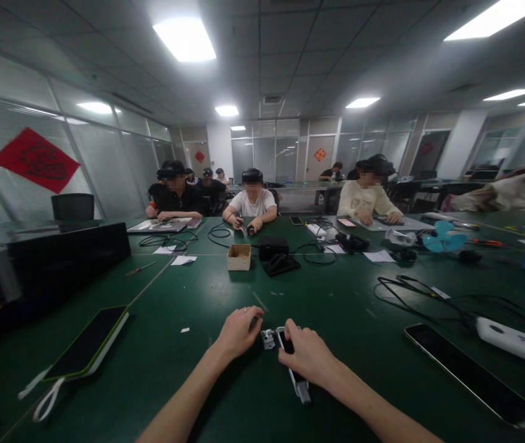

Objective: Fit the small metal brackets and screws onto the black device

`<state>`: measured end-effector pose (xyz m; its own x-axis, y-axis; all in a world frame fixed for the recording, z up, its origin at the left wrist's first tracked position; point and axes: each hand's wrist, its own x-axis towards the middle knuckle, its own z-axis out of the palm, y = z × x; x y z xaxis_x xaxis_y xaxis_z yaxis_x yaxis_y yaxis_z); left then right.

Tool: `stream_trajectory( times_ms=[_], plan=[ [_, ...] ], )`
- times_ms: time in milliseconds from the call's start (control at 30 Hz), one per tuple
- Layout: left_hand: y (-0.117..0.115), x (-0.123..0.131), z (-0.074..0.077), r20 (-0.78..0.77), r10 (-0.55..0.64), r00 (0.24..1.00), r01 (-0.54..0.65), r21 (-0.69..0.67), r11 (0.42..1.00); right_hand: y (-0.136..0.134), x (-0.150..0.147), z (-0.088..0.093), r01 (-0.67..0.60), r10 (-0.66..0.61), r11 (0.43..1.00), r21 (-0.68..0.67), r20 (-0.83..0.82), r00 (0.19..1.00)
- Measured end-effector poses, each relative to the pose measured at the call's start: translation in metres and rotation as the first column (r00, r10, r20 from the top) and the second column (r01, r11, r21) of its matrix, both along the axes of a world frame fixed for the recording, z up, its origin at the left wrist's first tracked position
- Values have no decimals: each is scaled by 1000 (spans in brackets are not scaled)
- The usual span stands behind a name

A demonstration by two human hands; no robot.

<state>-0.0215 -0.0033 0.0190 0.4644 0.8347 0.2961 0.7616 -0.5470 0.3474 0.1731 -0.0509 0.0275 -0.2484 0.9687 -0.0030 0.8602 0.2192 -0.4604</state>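
Note:
My right hand (311, 355) is closed over a narrow black device with a white frame (300, 386), thumb and fingers on its sides. A grey block shows at the device's near end, and its middle is partly hidden under my fingers. Just left of it, a small silver metal piece with holes (268, 339) lies on the green table (170, 369). My left hand (238, 332) is beside that metal piece, its fingers loosely curved and the thumb apart from them. Nothing shows in it.
A green-edged phone (90, 344) lies at left, a dark phone (468, 372) and white power strip (518, 341) with cables at right. Ahead are a small cardboard box (239, 258), a black box (273, 247) and a blue fan (444, 237). Several people sit across the table.

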Motion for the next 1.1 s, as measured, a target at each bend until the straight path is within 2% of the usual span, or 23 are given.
stream_trajectory(
  times_ms=[100, 233, 367, 500, 633, 767, 967, 1100],
  plan=[
    [1, -1, -1, 14, 12, 1000, -12, 27, 1000, 9, 16, 2, 36, -35, 999, 12, -72, 997],
    [1, -2, -1, 11, 0, 1000, 0, 21, 1000, 33, 55, 10, 177, -169, 979, 97, -86, 982],
    [-3, -1, 1, 7, -23, 1000, 23, -28, 999, 71, 112, 11, 342, -366, 913, 224, 73, 928],
    [-5, 2, -1, 0, -44, 999, 44, -46, 998, 108, 172, -2, 409, -456, 883, 231, 211, 865],
    [-2, 2, -7, -5, -59, 998, 58, -49, 997, 127, 215, -14, 476, -518, 855, 209, 274, 810],
    [0, 2, -10, -12, -58, 998, 57, -51, 997, 133, 236, -20, 481, -519, 855, 193, 325, 791],
    [0, 3, -12, -32, -40, 999, 39, -32, 999, 143, 241, -26, 428, -465, 884, 186, 449, 763],
    [-3, 2, -11, -29, -50, 998, 49, -33, 998, 159, 234, -28, 380, -491, 870, 314, 476, 729]
  ],
)
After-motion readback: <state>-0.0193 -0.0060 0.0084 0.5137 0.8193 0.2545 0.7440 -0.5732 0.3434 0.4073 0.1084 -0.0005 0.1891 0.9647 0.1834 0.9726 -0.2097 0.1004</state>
